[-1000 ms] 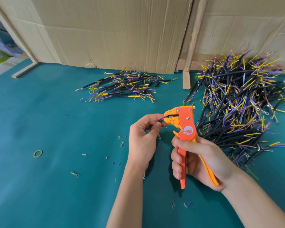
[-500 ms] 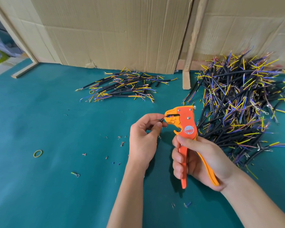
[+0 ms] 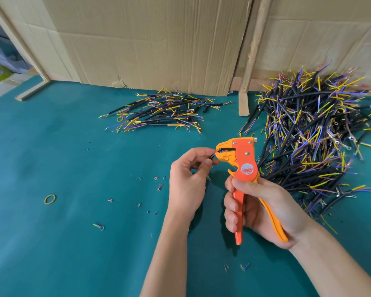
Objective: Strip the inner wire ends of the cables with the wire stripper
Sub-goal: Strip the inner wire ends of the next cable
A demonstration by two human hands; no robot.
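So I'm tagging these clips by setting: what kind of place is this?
Probably a small cable-assembly bench, makeshift rather than a factory line. A large pile of cut cables lies on the green mat, cardboard sheets form the backdrop, and the right hand holds an orange wire stripper.

Small cable pile (image 3: 165,111) left of large pile (image 3: 315,138).

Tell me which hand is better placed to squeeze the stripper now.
The right hand: it already grips the handles of the wire stripper. The left hand pinches the cable at its mouth.
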